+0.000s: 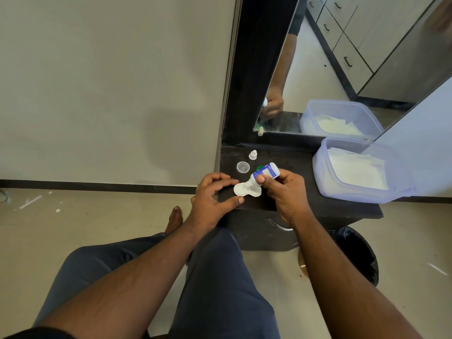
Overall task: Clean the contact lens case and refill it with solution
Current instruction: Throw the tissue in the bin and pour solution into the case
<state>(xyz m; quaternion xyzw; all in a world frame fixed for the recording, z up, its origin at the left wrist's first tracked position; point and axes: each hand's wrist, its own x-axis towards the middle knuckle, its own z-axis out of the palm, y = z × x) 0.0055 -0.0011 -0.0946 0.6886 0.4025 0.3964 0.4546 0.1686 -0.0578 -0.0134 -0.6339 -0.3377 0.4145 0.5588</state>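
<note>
A white contact lens case (241,189) lies on the dark table (288,201) with both wells uncovered. My left hand (211,198) pinches its left end between thumb and forefinger. My right hand (283,189) grips a small white solution bottle (263,173) with a blue label, tipped nozzle-down over the case's right well. A clear round lid (242,166) and the bottle's white cap (253,154) sit on the table behind the case. Part of a green lid (258,168) shows behind the bottle.
A translucent plastic box (362,167) holding white tissues stands at the table's right. A mirror (342,69) leans at the back. A black-lined bin (357,253) sits on the floor to the right, below the table edge. My knees are under the table's front.
</note>
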